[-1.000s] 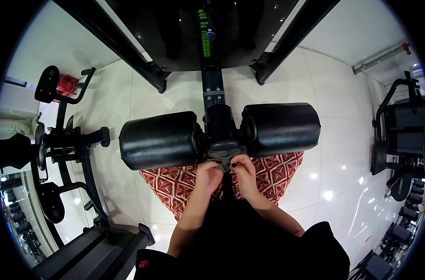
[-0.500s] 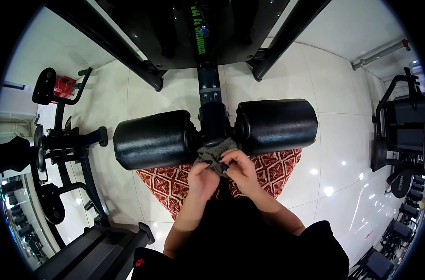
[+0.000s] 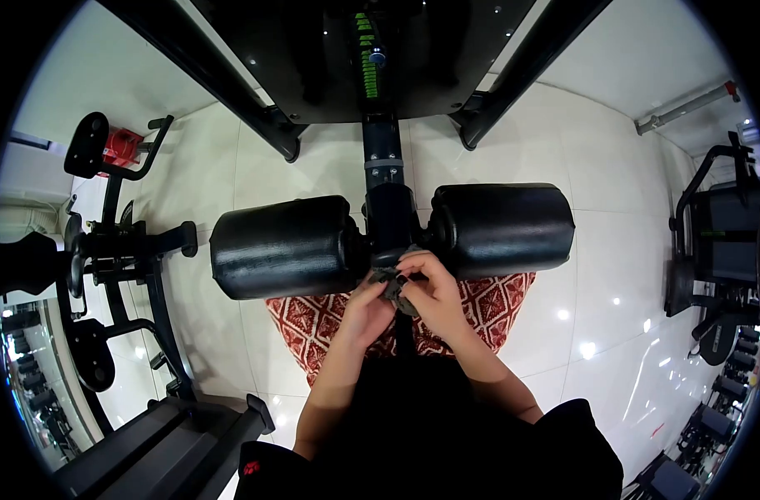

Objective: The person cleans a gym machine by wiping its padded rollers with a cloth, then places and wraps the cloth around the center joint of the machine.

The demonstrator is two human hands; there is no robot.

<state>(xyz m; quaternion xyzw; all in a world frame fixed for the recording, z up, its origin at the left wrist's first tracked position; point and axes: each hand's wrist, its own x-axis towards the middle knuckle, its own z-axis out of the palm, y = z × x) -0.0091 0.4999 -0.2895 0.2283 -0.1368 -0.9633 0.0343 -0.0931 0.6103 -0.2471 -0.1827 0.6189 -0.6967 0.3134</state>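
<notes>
A crumpled grey cloth [image 3: 393, 291] is bunched between my two hands, just in front of the lower end of a black upright post [image 3: 390, 212]. My left hand [image 3: 366, 312] pinches its left side, and my right hand [image 3: 435, 297] grips it from the right with bent fingers. Part of the cloth is hidden behind the fingers. On either side of the post sit a left black padded roller [image 3: 284, 248] and a right black padded roller [image 3: 505, 229]. Both hands are below and between these rollers.
Red-and-white patterned fabric [image 3: 309, 333] covers my legs beneath the rollers. A dark machine panel with green markings [image 3: 368, 71] stands ahead. Other gym machines flank me, with a pedal-like pad [image 3: 90, 354] at left and a dark frame [image 3: 717, 225] at right, on white tiles [image 3: 613, 250].
The cloth is bunched smaller between the fingers, with less of it spread out than before. My hands stay close together at the post. The whole view has shifted slightly.
</notes>
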